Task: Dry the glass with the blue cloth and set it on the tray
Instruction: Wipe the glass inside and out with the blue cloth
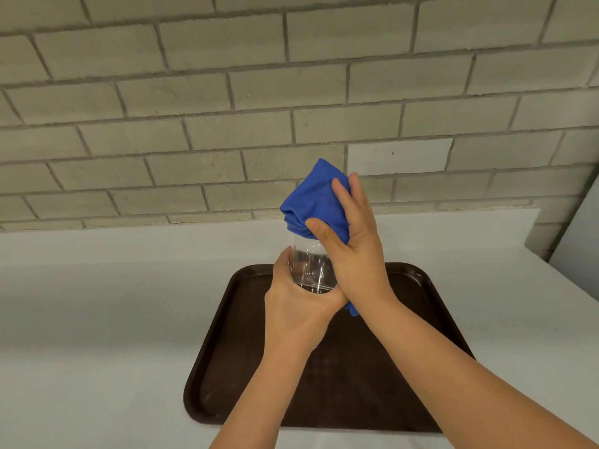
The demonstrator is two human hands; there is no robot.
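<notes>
The glass [309, 264] is held in the air above the far part of the brown tray [227, 351], not touching it. Its long axis is nearly upright, with the top leaning away towards the brick wall [227, 92]. The left hand [298, 306] grips its lower end, fingers curled round the clear wall. The upper end is hidden under the bunched blue cloth [319, 202], which the right hand [353, 254] clasps between thumb and fingers against the glass. The tray lies flat on the white bench [97, 319].
</notes>
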